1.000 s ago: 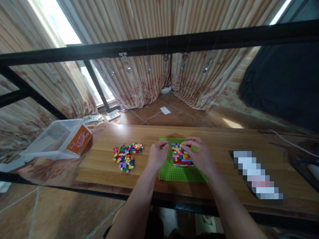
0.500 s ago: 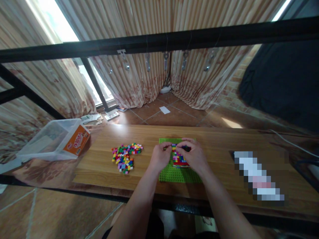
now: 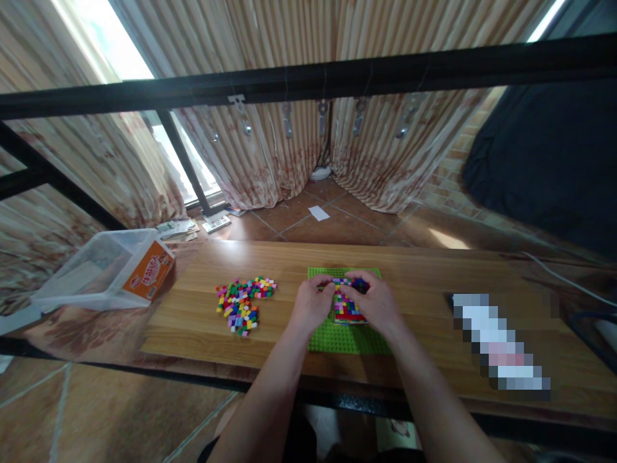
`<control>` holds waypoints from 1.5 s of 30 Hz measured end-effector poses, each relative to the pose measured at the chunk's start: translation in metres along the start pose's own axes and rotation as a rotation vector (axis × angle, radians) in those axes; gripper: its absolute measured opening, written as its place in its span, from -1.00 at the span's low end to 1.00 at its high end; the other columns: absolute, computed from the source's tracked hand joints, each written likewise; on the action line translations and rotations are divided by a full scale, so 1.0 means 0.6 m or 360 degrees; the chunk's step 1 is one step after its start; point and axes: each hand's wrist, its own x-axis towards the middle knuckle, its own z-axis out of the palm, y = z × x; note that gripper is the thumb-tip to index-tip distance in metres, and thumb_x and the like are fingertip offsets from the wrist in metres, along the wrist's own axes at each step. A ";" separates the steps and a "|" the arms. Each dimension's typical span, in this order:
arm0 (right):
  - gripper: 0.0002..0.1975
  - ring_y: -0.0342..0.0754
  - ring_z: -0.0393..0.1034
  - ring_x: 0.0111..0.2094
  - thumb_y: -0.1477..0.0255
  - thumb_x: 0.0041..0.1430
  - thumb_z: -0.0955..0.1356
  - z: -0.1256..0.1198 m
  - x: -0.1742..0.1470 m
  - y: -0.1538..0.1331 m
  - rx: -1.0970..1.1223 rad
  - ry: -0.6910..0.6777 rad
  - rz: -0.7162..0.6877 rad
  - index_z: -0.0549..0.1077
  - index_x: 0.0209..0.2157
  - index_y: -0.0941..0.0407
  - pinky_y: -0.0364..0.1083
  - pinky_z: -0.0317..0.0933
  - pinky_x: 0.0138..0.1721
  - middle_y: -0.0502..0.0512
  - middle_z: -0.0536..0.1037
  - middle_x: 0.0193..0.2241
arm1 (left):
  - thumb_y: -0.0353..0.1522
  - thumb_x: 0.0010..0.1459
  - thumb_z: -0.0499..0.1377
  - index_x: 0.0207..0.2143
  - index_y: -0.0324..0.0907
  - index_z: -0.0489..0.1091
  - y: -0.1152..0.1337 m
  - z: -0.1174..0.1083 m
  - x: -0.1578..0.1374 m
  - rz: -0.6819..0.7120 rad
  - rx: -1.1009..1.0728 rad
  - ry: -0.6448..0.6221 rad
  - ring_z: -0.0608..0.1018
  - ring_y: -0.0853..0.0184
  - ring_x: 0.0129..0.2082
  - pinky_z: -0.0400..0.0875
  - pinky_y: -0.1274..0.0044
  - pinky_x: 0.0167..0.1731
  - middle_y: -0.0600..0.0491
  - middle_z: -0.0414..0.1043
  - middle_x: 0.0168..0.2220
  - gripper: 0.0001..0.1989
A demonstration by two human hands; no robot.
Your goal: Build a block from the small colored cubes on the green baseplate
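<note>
A green studded baseplate [image 3: 344,341] lies on the wooden tabletop in front of me. On it sits a low block of multicoloured toy bricks [image 3: 349,308], with rows of pink, purple, yellow, blue and red. My left hand [image 3: 313,301] is closed at the block's far left corner, thumb and fingertips on it. From the other side my right hand [image 3: 377,301] grips the block's far right part, its fingers curled over the edge. The fingers hide some of the bricks. A loose pile of small coloured bricks [image 3: 241,305] lies left of the baseplate.
A clear plastic bin [image 3: 103,270] with an orange label stands at the table's left end. On the right lies a pixelated, dark-edged flat object [image 3: 501,344]. A black metal bar [image 3: 299,83] with hanging clips crosses above the far side. Behind are curtains [image 3: 279,154].
My right fingers have drawn down and closer in, uncovering more bricks along the block's far edge. The left hand has hardly moved; the loose pile looks the same.
</note>
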 end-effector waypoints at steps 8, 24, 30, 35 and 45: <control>-0.70 0.05 0.48 -0.15 0.21 0.08 0.39 -0.003 0.002 0.005 0.0064 -0.0015 0.0022 0.57 -0.22 0.10 0.06 0.30 -0.05 0.17 0.59 -0.19 | -0.48 0.13 0.14 -0.26 -0.29 0.56 0.007 -0.003 -0.003 -0.0005 -0.0010 -0.0025 0.53 0.36 -0.39 0.38 0.58 -0.36 -0.02 0.59 -0.33 -0.80; -0.74 0.07 0.46 -0.14 0.27 0.09 0.36 0.003 0.002 0.010 0.0075 0.0022 -0.0046 0.57 -0.25 0.11 0.10 0.27 0.00 0.19 0.57 -0.21 | -0.41 0.12 0.18 -0.28 -0.27 0.56 -0.002 0.007 0.000 0.0032 0.0060 0.0065 0.57 0.32 -0.33 0.40 0.54 -0.31 -0.04 0.61 -0.31 -0.82; -0.73 0.08 0.46 -0.12 0.28 0.09 0.35 0.004 0.004 0.014 0.0101 -0.0008 -0.0064 0.57 -0.24 0.11 0.10 0.27 0.00 0.21 0.56 -0.18 | -0.41 0.13 0.18 -0.27 -0.28 0.56 0.003 0.009 -0.002 0.0032 0.0093 0.0074 0.57 0.32 -0.34 0.40 0.53 -0.31 -0.06 0.61 -0.31 -0.82; -0.74 0.07 0.46 -0.14 0.27 0.07 0.37 0.005 0.005 0.017 0.0107 -0.0008 -0.0027 0.57 -0.26 0.11 0.10 0.28 -0.01 0.19 0.57 -0.20 | -0.44 0.13 0.17 -0.28 -0.29 0.56 0.009 0.010 -0.005 -0.0004 0.0112 0.0081 0.58 0.32 -0.33 0.40 0.54 -0.30 -0.07 0.61 -0.30 -0.83; -0.76 0.06 0.46 -0.18 0.28 0.03 0.38 0.009 0.006 0.013 0.0108 0.0020 -0.0004 0.58 -0.29 0.10 0.10 0.29 -0.04 0.17 0.57 -0.24 | -0.44 0.13 0.18 -0.27 -0.29 0.55 0.019 0.011 -0.009 -0.0032 0.0187 0.0130 0.58 0.31 -0.32 0.40 0.53 -0.27 -0.07 0.61 -0.29 -0.84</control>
